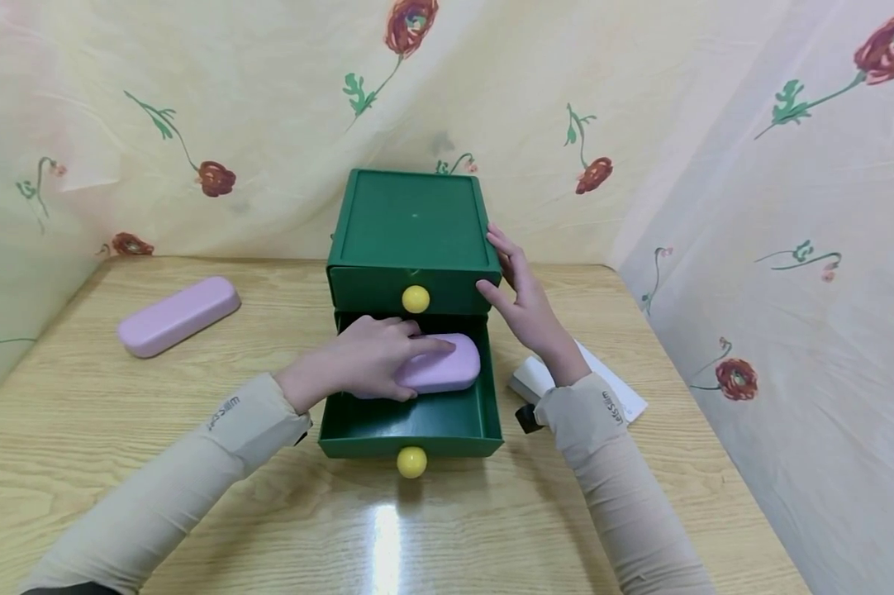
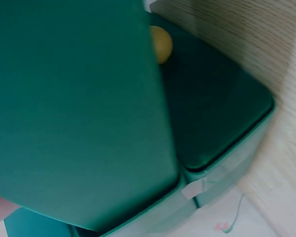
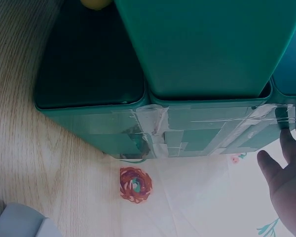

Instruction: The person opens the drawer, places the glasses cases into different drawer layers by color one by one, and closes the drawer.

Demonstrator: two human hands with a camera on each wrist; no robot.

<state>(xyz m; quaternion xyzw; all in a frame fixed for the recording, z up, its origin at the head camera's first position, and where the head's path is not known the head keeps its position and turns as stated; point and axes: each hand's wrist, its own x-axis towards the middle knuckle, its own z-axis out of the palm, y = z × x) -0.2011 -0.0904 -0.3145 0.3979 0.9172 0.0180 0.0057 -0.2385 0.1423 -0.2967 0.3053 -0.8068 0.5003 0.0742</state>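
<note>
A green drawer unit (image 1: 417, 219) with yellow knobs stands at the table's back; its middle drawer (image 1: 373, 426) is pulled out. Inside that drawer lies a lilac glasses case (image 1: 454, 368). My left hand (image 1: 373, 355) grips the case's left part, thumb on the near side and one finger along the top; this hand covers that end. The fingers of my right hand (image 1: 525, 302) are spread against the unit's right side near its upper front corner. In the right wrist view, the right hand (image 3: 291, 182) is beside the unit's taped side wall (image 3: 187, 131).
A second lilac glasses case (image 1: 179, 316) lies on the table (image 1: 268, 512) at left. Partly behind my right forearm is a white object (image 1: 611, 384). A closed bottom drawer (image 2: 217, 98) with a yellow knob (image 2: 161, 44) sits under the pulled-out one. Flowered cloth (image 1: 283, 107) hangs behind.
</note>
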